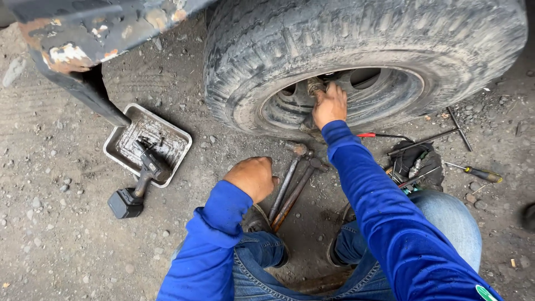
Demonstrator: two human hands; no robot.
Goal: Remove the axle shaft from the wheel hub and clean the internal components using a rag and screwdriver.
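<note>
Head view is looking straight down on a person crouching on gravelly dirt in front of a large truck wheel (362, 61), knees in blue jeans splaying to either side so the arms can be reaching forward between them. The right hand (330, 103) is stretching up into the recessed centre of the rim, fingers curling closed around a rusty hub stud or nut (315, 85) there; the grip is looking narrow and wrapped, though how tightly it is pinching cannot be told, since the back of the hand is covering the fingertips. The left hand (252, 176) is hanging low near the ground, knuckles up and fingers folding under, just beside the upper ends of two long rusty steel bars (290, 192) that are lying side by side and pointing toward the tyre; whether it is actually holding anything cannot be told from this angle. The bars are lying within easy reach between the knees, seemingly so they are staying at hand. To the left, a battered metal tray (125, 150) is sitting on the dirt, apparently keeping small parts out of the grit, and a black cordless impact wrench (136, 187) is resting with its nose on the tray's edge. To the right, a T-handle wrench (440, 134), a red-handled tool (370, 135), a yellow-handled screwdriver (476, 173) and a dark bundle of tools (418, 164) are lying spread beside the right knee.
</note>
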